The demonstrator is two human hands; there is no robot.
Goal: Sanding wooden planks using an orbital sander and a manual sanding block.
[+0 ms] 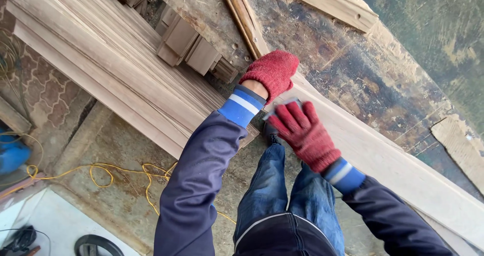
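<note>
Both my hands wear red knitted gloves. My left hand (272, 73) rests curled on the near edge of a long pale wooden board (398, 160) that runs from the upper middle down to the lower right. My right hand (302, 130) presses a small grey sanding pad (288, 103) flat against the same board, just below my left hand. Only the pad's top edge shows above the fingers. My dark blue sleeves and jeans fill the lower middle.
A stack of long wooden planks (101, 49) lies at the left, with short moulded offcuts (191, 47) beside it. A yellow cable (116, 173) snakes over the concrete floor. A worn, stained worktop (363, 69) lies beyond the board. A blue object (11, 155) sits at the far left.
</note>
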